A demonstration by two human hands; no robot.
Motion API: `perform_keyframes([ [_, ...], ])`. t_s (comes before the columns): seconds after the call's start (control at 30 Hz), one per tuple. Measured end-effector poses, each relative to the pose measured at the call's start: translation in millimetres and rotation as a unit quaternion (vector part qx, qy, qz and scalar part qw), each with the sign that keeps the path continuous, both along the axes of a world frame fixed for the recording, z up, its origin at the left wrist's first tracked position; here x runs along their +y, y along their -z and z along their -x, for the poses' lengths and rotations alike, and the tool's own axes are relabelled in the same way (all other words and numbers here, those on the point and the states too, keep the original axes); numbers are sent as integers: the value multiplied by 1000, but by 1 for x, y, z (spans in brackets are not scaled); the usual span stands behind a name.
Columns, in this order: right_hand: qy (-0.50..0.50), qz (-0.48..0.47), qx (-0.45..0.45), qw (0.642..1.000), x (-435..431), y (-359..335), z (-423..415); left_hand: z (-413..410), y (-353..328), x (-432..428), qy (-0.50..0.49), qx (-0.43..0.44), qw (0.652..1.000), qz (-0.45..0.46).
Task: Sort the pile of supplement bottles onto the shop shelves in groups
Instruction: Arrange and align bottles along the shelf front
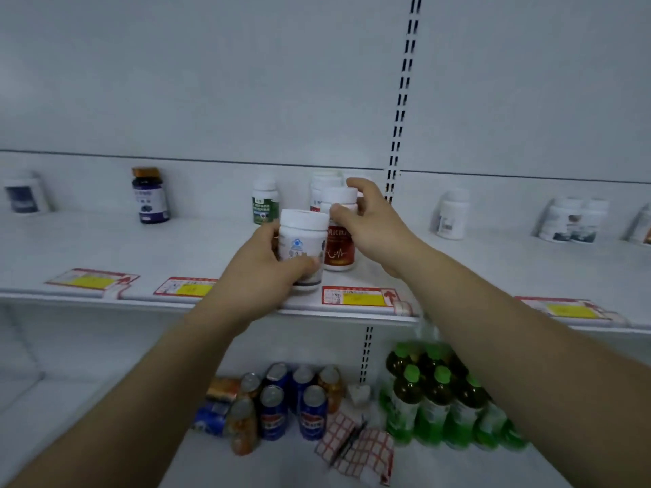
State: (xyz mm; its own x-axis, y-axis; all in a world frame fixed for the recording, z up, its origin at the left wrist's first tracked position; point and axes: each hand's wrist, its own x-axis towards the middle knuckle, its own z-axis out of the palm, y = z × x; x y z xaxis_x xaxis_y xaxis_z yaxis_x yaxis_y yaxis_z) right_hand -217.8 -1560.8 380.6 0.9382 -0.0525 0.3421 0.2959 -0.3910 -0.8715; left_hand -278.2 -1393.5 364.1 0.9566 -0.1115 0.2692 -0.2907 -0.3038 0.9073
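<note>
Item 1: white bottle (302,241), upright at the front edge of the upper shelf (105,248); left hand (259,272) is gripping its body. Item 2: red-label bottle (339,246), standing just behind; right hand (368,223) is pinching its cap, likely seating it before the matching bottles (326,184) as 1 group.

White bottle (303,248), blue emblem; red-labelled bottle (340,250); green-capped drinks (436,392); red-checked sheet (373,449), possibly paper.

Two hands (253,272), two bottles (303,241) held — four tags (355,296)

Pale wall (246,82), black-slotted upright (405,82).
</note>
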Motion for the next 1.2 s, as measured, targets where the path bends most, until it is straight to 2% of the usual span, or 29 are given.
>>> perform_keyframes([
  [0.23, -33, 125, -33, 991, -12, -5, -4, 3, 4, -14, -66, -8, 997, -48],
  [0.47, 25, 194, -71, 978, -2, -1, -25, 4, 12, -13, -77, -43, 993, -76],
  [0.87, 69, 226, -89, 968, 6, 5, -27, -2, 11, -5, -30, -21, 995, -94],
  [1.07, 68, 242, -94, 963, 3, 5, -21, -5, 10, -2, -18, -7, 999, -28],
  [1.2, 87, 129, -147, 977, 2, -2, 10, -3, 10, -2, -24, -31, 999, 0],
])
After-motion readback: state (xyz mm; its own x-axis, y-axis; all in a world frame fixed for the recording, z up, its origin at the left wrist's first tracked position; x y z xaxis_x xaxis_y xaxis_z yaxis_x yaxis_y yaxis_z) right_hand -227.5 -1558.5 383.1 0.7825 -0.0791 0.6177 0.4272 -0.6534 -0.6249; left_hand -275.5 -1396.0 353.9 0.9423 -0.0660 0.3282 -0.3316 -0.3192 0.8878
